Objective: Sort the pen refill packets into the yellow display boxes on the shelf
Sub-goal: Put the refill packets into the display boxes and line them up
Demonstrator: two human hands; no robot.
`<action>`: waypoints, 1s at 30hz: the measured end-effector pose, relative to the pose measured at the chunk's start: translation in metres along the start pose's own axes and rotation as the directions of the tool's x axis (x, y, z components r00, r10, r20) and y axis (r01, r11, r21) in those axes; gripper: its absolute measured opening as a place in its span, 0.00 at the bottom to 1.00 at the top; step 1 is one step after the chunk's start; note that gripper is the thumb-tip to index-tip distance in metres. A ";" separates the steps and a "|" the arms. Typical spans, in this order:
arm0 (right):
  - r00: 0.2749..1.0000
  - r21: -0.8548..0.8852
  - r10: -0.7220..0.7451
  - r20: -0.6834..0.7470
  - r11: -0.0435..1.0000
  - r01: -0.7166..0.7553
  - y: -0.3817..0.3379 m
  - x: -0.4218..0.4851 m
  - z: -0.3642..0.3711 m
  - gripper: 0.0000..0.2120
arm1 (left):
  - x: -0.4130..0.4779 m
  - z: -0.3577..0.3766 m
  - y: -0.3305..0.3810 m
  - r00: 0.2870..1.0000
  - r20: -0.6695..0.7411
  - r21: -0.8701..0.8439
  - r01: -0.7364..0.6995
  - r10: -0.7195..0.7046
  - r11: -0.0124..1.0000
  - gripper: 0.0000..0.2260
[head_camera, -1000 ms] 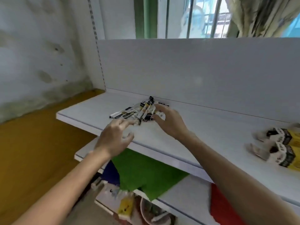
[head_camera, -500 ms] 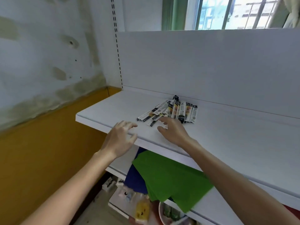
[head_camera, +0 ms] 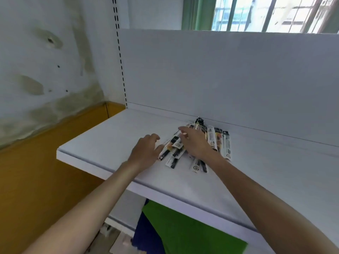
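Pen refill packets [head_camera: 226, 143] lie in a loose fan on the white shelf [head_camera: 113, 143], centre of frame, close to the back panel [head_camera: 220, 79]. We read this as the gathering step: nothing lifted, nothing sorted yet.

Right hand [head_camera: 194, 143] lies palm-down over the middle of the pile. Its fingers are mostly straight and rest on the packets, gripping none that we can see. Left hand [head_camera: 146, 153] sits at the pile's left edge with fingers curled in. Its fingertips face away, so we cannot tell whether it pinches a packet or only touches one.

Next move, in our judgement: rake the fan into one bundle, get a proper hold, then carry it off. The sleeves look thin and slippery and will likely slide apart.

No yellow display boxes in frame, so we cannot say where they stand or how full they are. Packets under the right palm are hidden. Label print is too small to read, so we cannot tell types apart. The green sheet [head_camera: 183, 230] below is cut off at the bottom edge.
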State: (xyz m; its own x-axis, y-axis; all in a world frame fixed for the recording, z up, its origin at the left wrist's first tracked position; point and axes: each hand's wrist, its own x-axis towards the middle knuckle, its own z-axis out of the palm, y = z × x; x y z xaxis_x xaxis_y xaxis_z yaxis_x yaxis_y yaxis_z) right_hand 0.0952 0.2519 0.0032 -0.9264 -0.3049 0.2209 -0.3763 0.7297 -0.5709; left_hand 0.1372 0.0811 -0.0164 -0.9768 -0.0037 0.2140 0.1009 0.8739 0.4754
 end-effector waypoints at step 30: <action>0.890 -0.346 0.389 -0.238 0.823 -0.452 -0.037 0.048 0.049 0.08 | 0.074 -0.019 -0.066 0.944 0.311 -0.235 -0.037 0.111 0.971 0.18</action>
State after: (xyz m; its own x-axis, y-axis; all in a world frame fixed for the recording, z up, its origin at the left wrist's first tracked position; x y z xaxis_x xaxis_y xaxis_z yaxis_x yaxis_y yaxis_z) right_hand 0.0655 0.1806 -0.0038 -0.9739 0.1580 0.1631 0.1044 0.9494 -0.2961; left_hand 0.0619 0.0138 -0.0159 -0.9696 0.2444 -0.0104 0.1782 0.7349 0.6543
